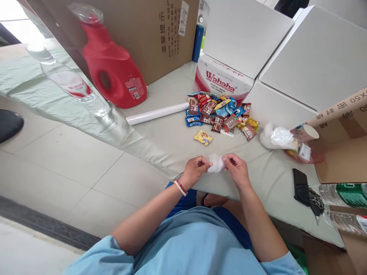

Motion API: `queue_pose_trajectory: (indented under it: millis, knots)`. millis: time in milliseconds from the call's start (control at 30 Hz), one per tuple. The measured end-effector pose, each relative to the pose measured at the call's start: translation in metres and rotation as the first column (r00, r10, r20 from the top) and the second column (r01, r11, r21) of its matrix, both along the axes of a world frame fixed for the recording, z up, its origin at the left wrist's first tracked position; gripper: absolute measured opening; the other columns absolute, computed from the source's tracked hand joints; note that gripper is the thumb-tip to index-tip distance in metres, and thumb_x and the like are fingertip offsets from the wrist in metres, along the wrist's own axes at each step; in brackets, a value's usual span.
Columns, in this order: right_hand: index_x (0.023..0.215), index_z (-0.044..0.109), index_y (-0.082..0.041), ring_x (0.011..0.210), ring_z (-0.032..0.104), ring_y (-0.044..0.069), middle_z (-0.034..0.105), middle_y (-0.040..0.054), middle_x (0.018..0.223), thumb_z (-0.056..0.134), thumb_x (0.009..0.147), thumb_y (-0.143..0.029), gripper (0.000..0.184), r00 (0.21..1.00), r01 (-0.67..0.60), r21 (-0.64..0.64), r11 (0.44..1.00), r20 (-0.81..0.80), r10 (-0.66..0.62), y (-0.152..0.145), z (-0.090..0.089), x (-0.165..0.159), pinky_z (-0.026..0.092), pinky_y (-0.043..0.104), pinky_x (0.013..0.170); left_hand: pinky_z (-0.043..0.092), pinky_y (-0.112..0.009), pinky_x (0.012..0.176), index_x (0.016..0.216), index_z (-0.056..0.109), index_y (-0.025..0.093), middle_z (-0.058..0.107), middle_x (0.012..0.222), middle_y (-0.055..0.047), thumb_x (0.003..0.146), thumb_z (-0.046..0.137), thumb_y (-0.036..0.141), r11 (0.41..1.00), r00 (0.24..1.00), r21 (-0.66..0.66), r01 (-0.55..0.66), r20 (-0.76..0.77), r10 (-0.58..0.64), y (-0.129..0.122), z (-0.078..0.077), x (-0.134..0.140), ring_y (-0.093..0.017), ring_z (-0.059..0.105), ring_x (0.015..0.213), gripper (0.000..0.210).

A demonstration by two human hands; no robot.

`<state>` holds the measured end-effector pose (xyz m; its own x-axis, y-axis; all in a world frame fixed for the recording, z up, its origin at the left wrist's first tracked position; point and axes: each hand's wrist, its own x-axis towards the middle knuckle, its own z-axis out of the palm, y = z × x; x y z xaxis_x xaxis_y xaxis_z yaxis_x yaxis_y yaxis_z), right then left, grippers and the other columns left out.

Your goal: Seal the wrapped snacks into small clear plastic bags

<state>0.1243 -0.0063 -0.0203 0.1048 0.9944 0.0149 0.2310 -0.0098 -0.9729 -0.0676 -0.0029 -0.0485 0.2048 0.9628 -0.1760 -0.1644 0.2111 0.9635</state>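
Between my hands is a small, crumpled, whitish see-through plastic bag (215, 163). My left hand (196, 170), with a red and white bracelet at the wrist, pinches its left edge. On the other side, my right hand (236, 168) pinches the right edge with thumb and fingers. Just beyond them a yellow snack packet (203, 137) lies alone on the cloth. Behind it sits a pile of small wrapped snacks (216, 114) in brown, blue, red and yellow. A white roll (157, 113) reaches from the pile toward the left.
A red detergent jug (114, 68) and a water bottle (71, 84) stand left. Behind are a Wahaha box (223, 80) and white boxes (312, 57). At right lie a clear plastic bag (278, 137), a black phone (300, 186), keys (316, 200) and bottles (341, 194).
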Motion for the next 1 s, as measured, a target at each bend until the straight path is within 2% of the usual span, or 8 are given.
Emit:
queue_pose_trajectory:
  millis: [133,267,333,400,500,700,867,1000]
  knots:
    - [0.093,0.068,-0.020,0.061,0.053,0.011,0.062,0.0000,0.081,0.077,0.074,-0.051,0.037,0.932,0.351,0.042,0.935,-0.115,-0.344,0.018,0.003,0.053,0.047,0.025,0.055,0.042,-0.025,0.063,0.070,0.057,0.020,0.058,0.059,0.003,0.078,0.072,0.056,0.994,0.993,-0.004,-0.109,0.040,0.109,0.004,0.002,-0.009,-0.012,0.052,0.060,0.040]
    - [0.116,0.065,-0.022,0.071,0.057,0.013,0.063,0.0075,0.114,0.074,0.076,-0.052,0.051,0.798,0.568,0.162,0.807,0.131,-0.588,0.012,0.009,0.083,0.051,0.028,0.061,0.047,-0.027,0.072,0.079,0.062,0.020,0.064,0.069,0.001,0.084,0.066,0.054,0.997,0.999,0.054,-0.046,0.023,0.045,0.003,0.004,-0.010,-0.014,0.058,0.069,0.035]
    - [0.116,0.067,-0.022,0.078,0.059,0.015,0.065,0.0091,0.114,0.070,0.082,-0.052,0.045,0.863,0.442,0.153,0.884,0.199,-0.465,-0.003,0.011,0.065,0.052,0.028,0.063,0.048,-0.028,0.073,0.085,0.064,0.019,0.065,0.072,0.000,0.085,0.066,0.053,0.998,1.000,0.062,0.011,0.009,-0.011,0.000,0.007,-0.005,-0.014,0.059,0.070,0.034]
    - [0.114,0.069,-0.023,0.085,0.061,0.018,0.068,0.0085,0.110,0.069,0.086,-0.051,0.039,0.973,0.163,0.060,0.985,0.157,-0.170,-0.018,0.009,0.032,0.053,0.028,0.068,0.048,-0.028,0.072,0.085,0.065,0.018,0.065,0.073,0.000,0.083,0.069,0.052,0.995,0.998,0.068,0.067,-0.001,-0.067,-0.004,0.009,0.000,-0.015,0.060,0.071,0.034]
    - [0.099,0.073,-0.022,0.080,0.060,0.017,0.069,0.0050,0.093,0.073,0.085,-0.049,0.031,0.992,-0.124,-0.060,0.990,0.012,0.125,-0.028,0.006,-0.011,0.052,0.028,0.068,0.046,-0.027,0.068,0.081,0.065,0.017,0.064,0.073,0.000,0.079,0.075,0.052,0.993,0.996,0.076,0.094,-0.014,-0.093,-0.008,0.012,0.002,-0.014,0.058,0.069,0.036]
    - [0.080,0.066,-0.020,0.059,0.045,0.011,0.054,-0.0034,0.067,0.083,0.072,-0.053,0.038,0.943,0.123,-0.132,0.984,-0.293,-0.157,-0.022,0.007,0.010,0.040,0.024,0.054,0.046,-0.026,0.068,0.078,0.062,0.018,0.060,0.070,0.002,0.077,0.077,0.056,1.000,0.995,-0.009,-0.014,0.102,0.015,-0.006,0.008,-0.018,-0.011,0.053,0.067,0.041]
    - [0.080,0.064,-0.021,0.062,0.044,0.010,0.050,-0.0035,0.070,0.086,0.071,-0.047,0.035,0.889,0.072,-0.226,0.972,-0.427,-0.165,-0.040,0.006,0.042,0.039,0.023,0.054,0.052,-0.030,0.080,0.079,0.056,0.019,0.065,0.091,-0.003,0.078,0.079,0.051,0.992,0.946,-0.107,0.069,0.323,-0.031,-0.009,0.003,-0.028,-0.014,0.060,0.082,0.039]
    - [0.083,0.065,-0.022,0.064,0.047,0.012,0.053,-0.0025,0.074,0.084,0.075,-0.048,0.034,0.907,0.087,-0.179,0.980,-0.393,-0.153,-0.054,0.005,0.042,0.041,0.025,0.058,0.052,-0.033,0.086,0.091,0.059,0.020,0.066,0.111,-0.008,0.080,0.077,0.048,0.998,0.988,0.029,0.052,0.147,-0.056,-0.014,0.003,-0.027,-0.020,0.062,0.102,0.035]
